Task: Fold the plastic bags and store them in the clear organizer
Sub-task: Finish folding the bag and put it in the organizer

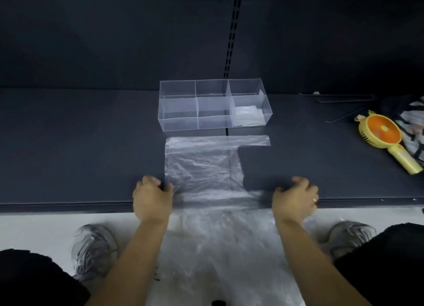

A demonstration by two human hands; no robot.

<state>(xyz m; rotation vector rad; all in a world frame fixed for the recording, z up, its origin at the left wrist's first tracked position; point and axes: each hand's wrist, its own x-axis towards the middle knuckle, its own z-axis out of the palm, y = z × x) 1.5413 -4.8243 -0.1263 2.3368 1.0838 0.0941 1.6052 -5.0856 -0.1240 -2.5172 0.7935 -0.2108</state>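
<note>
Left hand (152,199) and right hand (296,196) each pinch the crinkled, see-through plastic bag (202,165) spread flat

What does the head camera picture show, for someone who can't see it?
The left hand and right hand grip the near edge of a plastic bag lying on a dark shelf. Behind it stands the clear organizer, folded plastic in its front right compartment.

There is one clear organizer (179,120) with six compartments. Just in front of it lies one spread plastic bag (202,163). Its front right compartment holds one folded bag (249,116), possibly more, and well to its right lies one handheld fan (382,131).
</note>
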